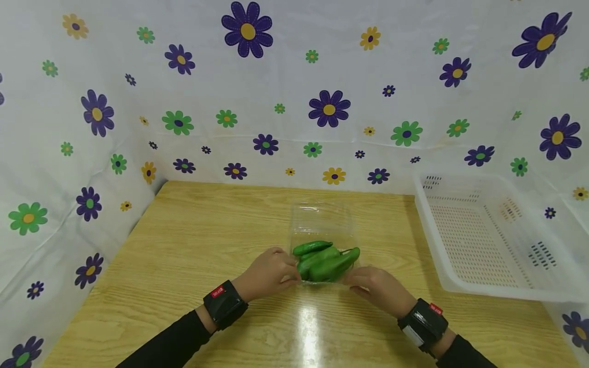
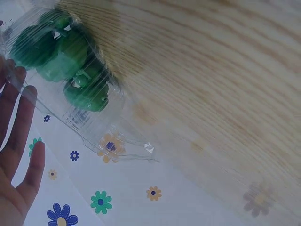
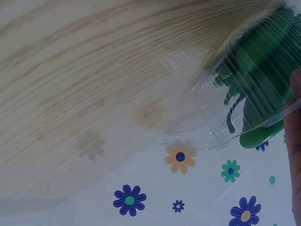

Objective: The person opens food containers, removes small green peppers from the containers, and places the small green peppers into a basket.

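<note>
A clear plastic clamshell box lies on the table with its lid folded back, away from me. Several green peppers fill its near half, a slim one at the back and larger ones in front. My left hand is at the box's near left corner, and in the left wrist view its fingers touch the rim, thumb apart. At the near right corner is my right hand, fingertips against the side. The right wrist view shows one pepper bulging past the rim.
A white perforated plastic basket stands on the right of the wooden table. Behind and at the sides hangs a white cloth printed with flowers. Each wrist wears a black strap.
</note>
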The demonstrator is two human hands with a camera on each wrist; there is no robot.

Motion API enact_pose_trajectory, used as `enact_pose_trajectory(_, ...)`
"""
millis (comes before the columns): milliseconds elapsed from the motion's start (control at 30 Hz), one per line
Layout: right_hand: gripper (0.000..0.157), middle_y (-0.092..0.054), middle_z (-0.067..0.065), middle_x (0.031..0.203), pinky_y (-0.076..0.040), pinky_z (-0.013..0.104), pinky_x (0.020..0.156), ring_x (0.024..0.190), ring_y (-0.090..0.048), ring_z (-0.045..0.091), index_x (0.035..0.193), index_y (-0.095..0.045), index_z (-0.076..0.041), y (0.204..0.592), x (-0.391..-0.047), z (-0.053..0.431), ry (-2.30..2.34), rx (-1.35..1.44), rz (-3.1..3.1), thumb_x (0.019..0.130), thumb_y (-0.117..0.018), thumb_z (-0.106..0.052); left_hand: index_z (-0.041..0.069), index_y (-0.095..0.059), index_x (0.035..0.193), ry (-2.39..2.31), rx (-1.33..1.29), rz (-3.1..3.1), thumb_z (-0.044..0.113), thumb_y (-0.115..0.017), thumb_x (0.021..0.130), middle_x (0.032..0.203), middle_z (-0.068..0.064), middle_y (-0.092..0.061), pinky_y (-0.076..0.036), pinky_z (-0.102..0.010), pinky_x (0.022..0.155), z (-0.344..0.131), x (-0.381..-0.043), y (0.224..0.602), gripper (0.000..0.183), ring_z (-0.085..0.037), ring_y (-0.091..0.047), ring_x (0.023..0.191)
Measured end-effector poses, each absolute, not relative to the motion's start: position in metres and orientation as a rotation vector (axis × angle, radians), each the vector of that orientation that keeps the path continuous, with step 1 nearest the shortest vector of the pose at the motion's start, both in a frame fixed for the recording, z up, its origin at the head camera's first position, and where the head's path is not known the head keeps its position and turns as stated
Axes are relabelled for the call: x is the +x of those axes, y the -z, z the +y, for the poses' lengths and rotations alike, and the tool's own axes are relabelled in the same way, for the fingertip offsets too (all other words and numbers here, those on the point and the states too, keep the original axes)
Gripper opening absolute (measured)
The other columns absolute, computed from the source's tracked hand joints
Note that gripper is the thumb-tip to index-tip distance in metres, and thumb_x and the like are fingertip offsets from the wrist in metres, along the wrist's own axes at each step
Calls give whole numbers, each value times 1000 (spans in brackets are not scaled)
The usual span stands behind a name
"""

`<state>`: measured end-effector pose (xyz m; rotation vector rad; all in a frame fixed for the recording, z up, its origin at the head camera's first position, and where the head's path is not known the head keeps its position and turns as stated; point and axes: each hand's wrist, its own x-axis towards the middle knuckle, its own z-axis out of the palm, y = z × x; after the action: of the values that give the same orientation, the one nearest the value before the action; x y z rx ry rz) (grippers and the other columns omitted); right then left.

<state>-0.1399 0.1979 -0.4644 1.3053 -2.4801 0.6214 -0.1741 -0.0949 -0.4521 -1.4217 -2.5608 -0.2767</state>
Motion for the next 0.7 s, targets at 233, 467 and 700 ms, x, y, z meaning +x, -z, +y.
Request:
enact_pose_trajectory(233, 26, -71, 3, 91, -54, 21, 72, 82, -68, 14, 95, -71, -7, 446, -143, 190, -636, 1340, -2451, 71, -78, 0, 15, -74, 92, 418, -1185, -2524, 21, -73, 82, 91, 2, -69, -51, -35, 85, -100, -183, 452, 12, -14, -65, 89)
enact_pose_trajectory(467, 27, -71, 5, 96, -55, 26, 73, 87, -68, 16, 103, -71, -8, 386, -172, 152, -529, 1313, -2501, 77, -76, -7, 12, -70, 106, 520, -883, -2618, 14, -73, 82, 100, -5, -68, -53, -36, 79, -97, -210, 443, 25, -22, -65, 91)
enact_pose_trajectory(700, 26, -71, 6, 104, -55, 28, 78, 93, -68, 18, 110, -69, -8, 387, -212, 114, -246, 1431, -2811, 84, -70, -11, 11, -69, 106, 442, -823, -2757, 17, -71, 84, 99, -8, -67, -54, -36, 74, -88, -231, 447, 23, -24, -65, 86)
